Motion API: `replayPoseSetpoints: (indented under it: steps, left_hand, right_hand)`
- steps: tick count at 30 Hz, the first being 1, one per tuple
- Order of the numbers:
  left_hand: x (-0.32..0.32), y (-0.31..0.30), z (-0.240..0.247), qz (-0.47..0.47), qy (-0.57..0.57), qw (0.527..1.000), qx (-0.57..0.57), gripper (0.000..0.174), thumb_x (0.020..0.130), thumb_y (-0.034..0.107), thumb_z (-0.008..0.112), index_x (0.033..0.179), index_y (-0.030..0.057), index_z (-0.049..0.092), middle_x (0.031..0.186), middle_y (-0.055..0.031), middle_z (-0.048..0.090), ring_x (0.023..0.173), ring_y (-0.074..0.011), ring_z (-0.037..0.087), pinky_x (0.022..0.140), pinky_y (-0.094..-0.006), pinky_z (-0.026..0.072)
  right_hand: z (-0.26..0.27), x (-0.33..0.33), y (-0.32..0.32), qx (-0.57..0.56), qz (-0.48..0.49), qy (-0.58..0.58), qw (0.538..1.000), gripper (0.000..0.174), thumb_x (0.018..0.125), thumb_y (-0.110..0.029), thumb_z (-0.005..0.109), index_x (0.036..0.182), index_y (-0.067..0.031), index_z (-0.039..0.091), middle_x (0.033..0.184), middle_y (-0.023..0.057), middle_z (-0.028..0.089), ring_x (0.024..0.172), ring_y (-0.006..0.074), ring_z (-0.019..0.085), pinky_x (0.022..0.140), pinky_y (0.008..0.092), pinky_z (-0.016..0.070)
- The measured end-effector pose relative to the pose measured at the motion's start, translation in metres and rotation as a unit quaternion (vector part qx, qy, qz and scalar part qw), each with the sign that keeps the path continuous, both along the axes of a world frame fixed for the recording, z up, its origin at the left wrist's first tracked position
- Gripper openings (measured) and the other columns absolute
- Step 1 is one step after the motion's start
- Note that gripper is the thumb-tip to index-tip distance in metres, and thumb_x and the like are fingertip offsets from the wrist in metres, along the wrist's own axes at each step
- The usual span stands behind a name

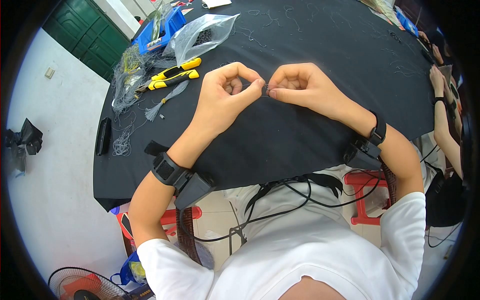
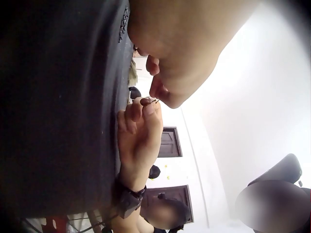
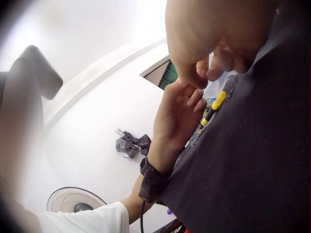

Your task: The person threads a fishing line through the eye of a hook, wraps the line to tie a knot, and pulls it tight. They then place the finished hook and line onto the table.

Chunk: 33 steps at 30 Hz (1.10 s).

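Over the black-covered table, my left hand (image 1: 225, 92) and my right hand (image 1: 305, 87) meet fingertip to fingertip. Between them runs a thin grey strand (image 1: 266, 89), pinched by thumb and forefinger on each side. In the left wrist view a tiny dark piece (image 2: 154, 102) shows where the fingertips come together; its kind cannot be made out. The remaining fingers of both hands are curled in toward the palms. Left of my left hand lie yellow-and-black pliers (image 1: 172, 79) and a tied bundle of grey strands (image 1: 165, 101).
A heap of loose grey strands (image 1: 127, 80) lies at the table's left, beside a blue bin (image 1: 172, 22) and a clear plastic bag (image 1: 200, 37). Near the left edge sits a black case (image 1: 103, 136). Another person's arm (image 1: 439, 92) rests at the far right. Black cables (image 1: 280, 227) cross my lap.
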<state>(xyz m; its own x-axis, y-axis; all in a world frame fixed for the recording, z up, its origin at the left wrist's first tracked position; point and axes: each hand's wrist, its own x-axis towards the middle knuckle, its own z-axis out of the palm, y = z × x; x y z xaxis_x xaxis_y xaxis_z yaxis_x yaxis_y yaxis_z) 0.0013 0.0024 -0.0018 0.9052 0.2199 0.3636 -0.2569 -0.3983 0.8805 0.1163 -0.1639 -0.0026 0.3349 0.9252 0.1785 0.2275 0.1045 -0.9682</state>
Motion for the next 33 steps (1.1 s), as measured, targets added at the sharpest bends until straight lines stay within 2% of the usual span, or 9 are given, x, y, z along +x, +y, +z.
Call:
replayPoseSetpoints:
  steps: [1,7,26,33]
  left_hand:
    - [0.0018,0.0003,-0.0025,0.005,-0.026,1.0,-0.007,0.008,0.075,0.012,0.066,0.075,0.0043,0.064,0.052,0.0103,0.04,0.047,0.0024,0.027,0.044,-0.0177,0.0184]
    - [0.0006,0.0019,-0.0012,-0.003,-0.014,1.0,-0.014,0.008,0.073,0.012,0.067,0.074,0.0039,0.064,0.05,0.0106,0.037,0.046,0.0022,0.027,0.045,-0.0177,0.0179]
    - [0.0017,0.0029,-0.0008,0.004,-0.036,0.999,0.002,0.008,0.071,0.011,0.067,0.073,0.0043,0.063,0.055,0.0094,0.043,0.049,0.0018,0.029,0.045,-0.0172,0.0193]
    - [0.0005,0.0006,0.0023,0.022,-0.046,0.999,-0.002,0.007,0.071,0.011,0.067,0.073,0.0047,0.063,0.057,0.0088,0.044,0.05,0.0018,0.03,0.046,-0.0161,0.0208]
  right_hand:
    - [0.0,0.0,0.0,-0.001,-0.001,0.001,1.0,0.012,0.084,-0.011,0.062,0.088,-0.0004,0.061,0.071,-0.0039,0.057,0.063,-0.0006,0.048,0.054,0.0155,0.0357]
    - [0.0,0.0007,-0.0004,-0.008,-0.01,-0.008,1.0,0.013,0.084,-0.012,0.062,0.088,0.0002,0.061,0.071,-0.0038,0.057,0.063,-0.0005,0.048,0.054,0.0158,0.0352]
    - [-0.0014,0.0025,0.0004,-0.008,0.003,-0.007,1.0,0.013,0.084,-0.013,0.061,0.087,-0.0001,0.061,0.071,-0.0035,0.057,0.063,0.0003,0.048,0.057,0.0161,0.0373]
    - [0.0015,0.0001,0.0002,0.023,-0.057,-0.011,0.998,0.015,0.086,-0.017,0.06,0.088,-0.0029,0.06,0.07,-0.0047,0.054,0.063,0.0007,0.047,0.055,0.0165,0.0362]
